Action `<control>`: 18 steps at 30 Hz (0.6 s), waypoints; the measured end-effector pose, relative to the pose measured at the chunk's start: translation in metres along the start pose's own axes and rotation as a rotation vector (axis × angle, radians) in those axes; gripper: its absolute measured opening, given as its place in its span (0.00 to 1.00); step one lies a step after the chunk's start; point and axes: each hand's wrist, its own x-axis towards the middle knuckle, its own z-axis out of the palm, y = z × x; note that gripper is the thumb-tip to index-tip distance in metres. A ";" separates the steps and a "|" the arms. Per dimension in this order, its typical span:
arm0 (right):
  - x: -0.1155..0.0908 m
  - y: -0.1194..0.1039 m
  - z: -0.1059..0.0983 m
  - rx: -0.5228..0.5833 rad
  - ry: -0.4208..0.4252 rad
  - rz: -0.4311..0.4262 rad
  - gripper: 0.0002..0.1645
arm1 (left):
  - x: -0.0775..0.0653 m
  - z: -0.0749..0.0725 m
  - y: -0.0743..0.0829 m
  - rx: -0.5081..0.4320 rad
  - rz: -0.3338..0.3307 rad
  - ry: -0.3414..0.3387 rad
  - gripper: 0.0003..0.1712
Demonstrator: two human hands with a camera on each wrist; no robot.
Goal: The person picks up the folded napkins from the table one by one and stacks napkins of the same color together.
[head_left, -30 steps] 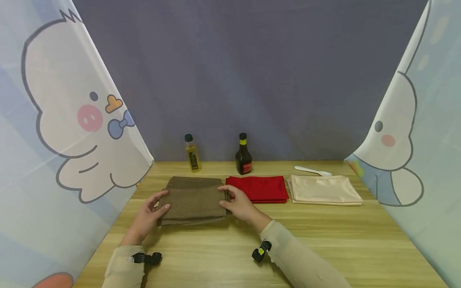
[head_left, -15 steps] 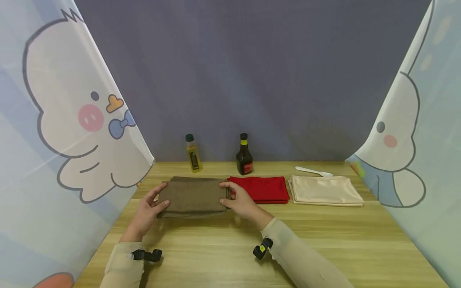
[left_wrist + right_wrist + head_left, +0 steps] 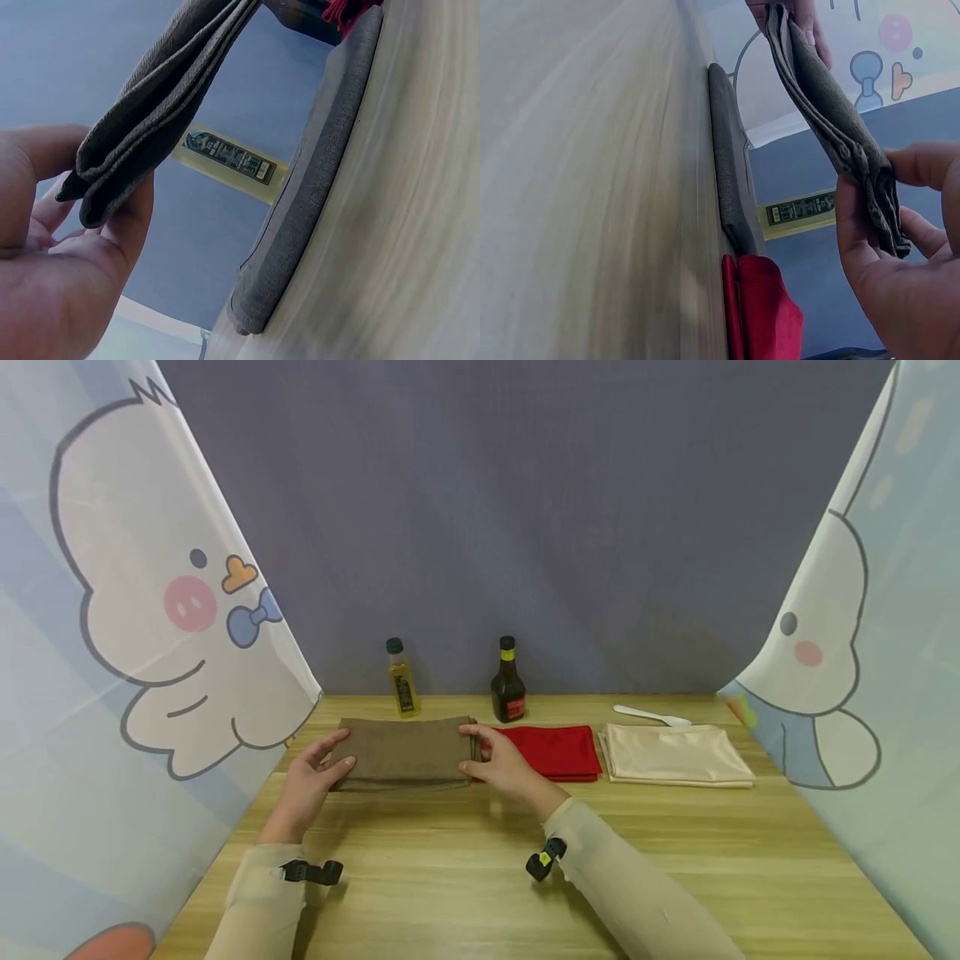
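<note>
Between both hands, a folded brown cloth point(image 3: 405, 756) is stretched level above the table. My left hand point(image 3: 302, 783) pinches its left end, thumb on the near side, and my right hand point(image 3: 508, 772) pinches the right end the same way. In the left wrist view, the layered folds of the end show between thumb and fingers. Below it, with a gap between, a second folded brown cloth point(image 3: 311, 187) lies on the table; in the head view the held cloth hides it. A folded red cloth point(image 3: 769, 307) lies beside that lower one, partly behind my right hand.
At the back of the wooden table point(image 3: 435, 885) stand an oil bottle point(image 3: 403, 687) with a green cap and a dark sauce bottle point(image 3: 507, 689). A folded cream cloth point(image 3: 675, 758) and a white spoon point(image 3: 652, 716) lie to the right. Printed curtains flank both sides.
Both hands have carried the held brown cloth up and away from me. It now covers the lower brown cloth in the head view, whose far edge showed before.
</note>
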 end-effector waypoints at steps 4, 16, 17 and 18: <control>0.005 0.002 -0.002 -0.028 0.049 -0.003 0.35 | 0.007 0.003 -0.001 -0.050 -0.010 0.032 0.37; 0.015 0.006 0.001 -0.111 0.155 0.000 0.29 | 0.019 0.012 0.000 -0.091 -0.054 0.228 0.34; 0.016 0.005 0.001 -0.116 0.162 0.005 0.29 | 0.020 0.013 0.000 -0.096 -0.055 0.246 0.33; 0.017 0.005 0.001 -0.115 0.168 0.011 0.29 | 0.021 0.013 0.000 -0.095 -0.052 0.260 0.32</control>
